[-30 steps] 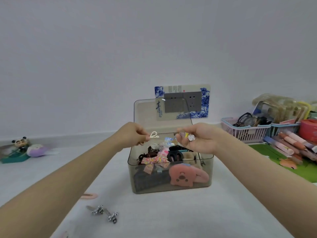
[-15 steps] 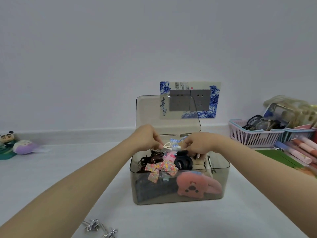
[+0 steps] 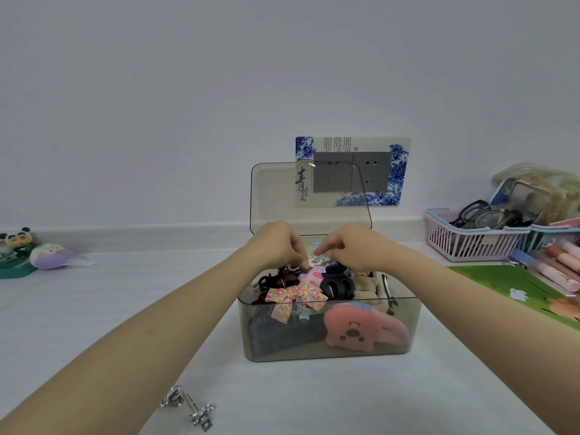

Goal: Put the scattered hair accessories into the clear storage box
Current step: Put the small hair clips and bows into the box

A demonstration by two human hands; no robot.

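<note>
The clear storage box (image 3: 405, 328) stands on the white table with its lid (image 3: 276, 196) raised at the back. Inside lie a floral bow (image 3: 295, 295), a black claw clip (image 3: 337, 282), a pink bear clip (image 3: 361, 332) and several other pieces. My left hand (image 3: 279, 248) and my right hand (image 3: 354, 246) meet over the back of the box. Between their fingertips sits a small white clip (image 3: 314, 262), low on the pile; my left fingers pinch it. My right fingers curl down beside it; what they hold is hidden. Two silver clips (image 3: 188, 406) lie on the table, front left.
A pink basket (image 3: 464, 243) with glasses stands at the right, with markers (image 3: 561, 262) and a green mat (image 3: 514, 290) in front of it. Two small plush toys (image 3: 34, 252) sit far left. A socket plate (image 3: 353, 171) is on the wall behind the lid.
Both hands have come together and sunk from above the box rim onto the pile inside, carrying the small white clip down. The view has tilted so the box looks nearer.
</note>
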